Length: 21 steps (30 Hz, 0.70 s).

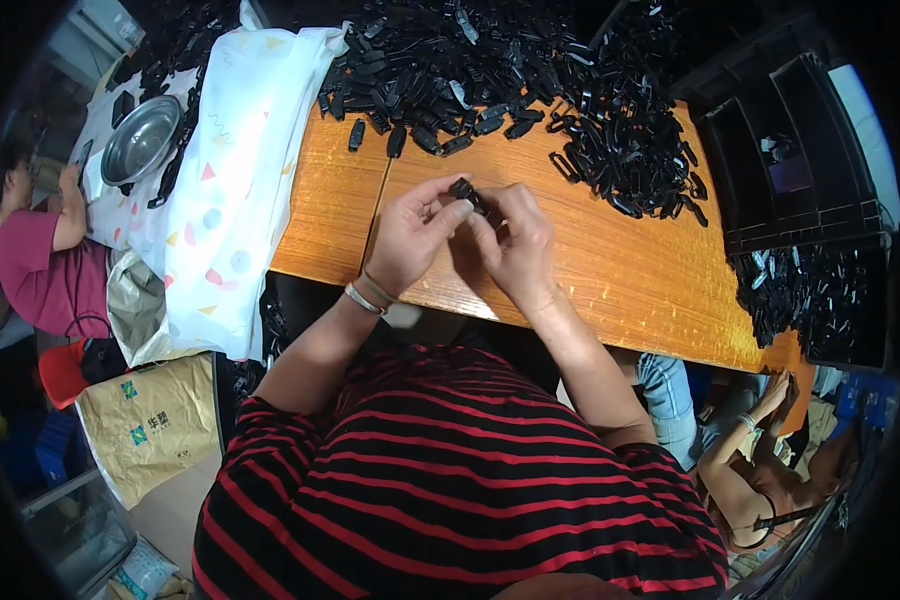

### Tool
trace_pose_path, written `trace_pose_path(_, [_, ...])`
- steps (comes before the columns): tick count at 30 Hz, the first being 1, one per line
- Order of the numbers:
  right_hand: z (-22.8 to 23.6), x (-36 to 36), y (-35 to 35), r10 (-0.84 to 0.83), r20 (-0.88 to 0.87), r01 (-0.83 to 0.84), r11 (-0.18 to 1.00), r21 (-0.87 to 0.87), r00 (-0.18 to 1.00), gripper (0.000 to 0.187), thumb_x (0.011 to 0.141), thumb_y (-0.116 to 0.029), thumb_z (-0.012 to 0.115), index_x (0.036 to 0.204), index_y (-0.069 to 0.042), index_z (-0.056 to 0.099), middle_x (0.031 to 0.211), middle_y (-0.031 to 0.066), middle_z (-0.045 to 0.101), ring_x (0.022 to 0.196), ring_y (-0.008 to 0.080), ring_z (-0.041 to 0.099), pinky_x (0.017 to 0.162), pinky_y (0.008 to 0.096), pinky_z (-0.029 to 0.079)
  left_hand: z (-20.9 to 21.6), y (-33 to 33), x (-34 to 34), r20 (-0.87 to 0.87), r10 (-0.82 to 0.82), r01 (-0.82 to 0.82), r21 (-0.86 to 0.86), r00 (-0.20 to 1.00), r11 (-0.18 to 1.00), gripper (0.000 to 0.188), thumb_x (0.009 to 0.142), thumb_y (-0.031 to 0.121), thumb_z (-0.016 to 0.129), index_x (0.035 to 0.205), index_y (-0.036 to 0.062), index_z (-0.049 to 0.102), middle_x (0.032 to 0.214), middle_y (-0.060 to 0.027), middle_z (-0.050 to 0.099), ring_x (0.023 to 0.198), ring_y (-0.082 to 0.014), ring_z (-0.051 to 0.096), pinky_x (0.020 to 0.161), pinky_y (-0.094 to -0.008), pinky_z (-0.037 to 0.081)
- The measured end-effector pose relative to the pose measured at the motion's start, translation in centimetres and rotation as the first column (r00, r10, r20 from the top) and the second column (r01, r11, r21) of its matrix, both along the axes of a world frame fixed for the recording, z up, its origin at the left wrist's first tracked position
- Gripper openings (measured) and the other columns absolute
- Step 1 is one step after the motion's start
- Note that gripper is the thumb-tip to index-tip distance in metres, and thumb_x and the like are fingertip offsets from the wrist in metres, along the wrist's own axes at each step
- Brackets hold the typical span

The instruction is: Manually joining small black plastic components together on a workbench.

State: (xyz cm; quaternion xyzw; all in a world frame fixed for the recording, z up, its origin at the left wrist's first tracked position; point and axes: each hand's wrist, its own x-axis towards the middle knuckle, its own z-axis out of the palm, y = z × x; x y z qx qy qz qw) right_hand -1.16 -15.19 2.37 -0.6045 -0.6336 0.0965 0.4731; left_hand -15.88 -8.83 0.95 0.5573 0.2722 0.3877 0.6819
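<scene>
Above the near part of the wooden table, my left hand (407,238) pinches a small black plastic piece (463,190) between thumb and fingers. My right hand (522,247) is closed on the same piece from the other side, and its fingertips partly hide it. The exact kind of the piece is too small to tell. Beyond my hands spreads a heap of elongated black plastic parts (420,75). To its right lies a pile of black open-frame loop parts (625,150).
A patterned white cloth (240,170) covers the left side, with a metal bowl (142,142) beyond it. Black bins (800,150) stand at the right, above more black parts (805,290). One person (50,255) sits at left, another (740,480) at lower right. A sack (155,425) lies lower left.
</scene>
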Motion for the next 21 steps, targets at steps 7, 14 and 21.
trace_pose_path(7, [-0.6,-1.3,-1.0,-0.079,0.049,0.079,0.997,0.011,0.996,0.045,0.075,-0.012,0.077,0.114,-0.003,0.056,0.092,0.0141,0.056,0.077,0.0289,0.062,0.064,0.0361,0.051,0.4,-1.5,0.4,0.040,0.075,-0.073,-0.037,0.996,0.997,0.021,0.099,0.017,0.053,0.108,-0.0005,0.061,0.088,0.0002,0.063,0.071,-0.0032,0.053,0.061,-0.0183,0.044])
trace_pose_path(14, [-0.6,-2.8,-1.3,0.073,-0.152,-0.080,0.996,-0.041,0.986,0.045,0.081,-0.013,0.073,0.120,-0.001,0.052,0.100,0.0139,0.059,0.085,0.0267,0.062,0.071,0.0320,0.050,1.0,-1.2,0.8,0.136,-0.013,0.019,-0.045,0.991,0.999,0.032,0.103,0.028,0.044,0.091,0.0024,0.059,0.078,-0.0006,0.058,0.070,-0.0062,0.052,0.064,-0.0206,0.044])
trace_pose_path(21, [-1.3,-0.4,-1.0,0.162,-0.231,-0.232,0.918,-0.320,0.959,0.043,0.085,-0.018,0.073,0.119,-0.001,0.054,0.096,0.0113,0.061,0.084,0.0209,0.062,0.075,0.0311,0.050,0.6,1.1,0.2,-0.101,-0.136,0.120,-0.144,0.986,0.982,0.035,0.103,0.030,0.043,0.090,0.0029,0.060,0.075,-0.0008,0.060,0.067,-0.0067,0.054,0.064,-0.0212,0.045])
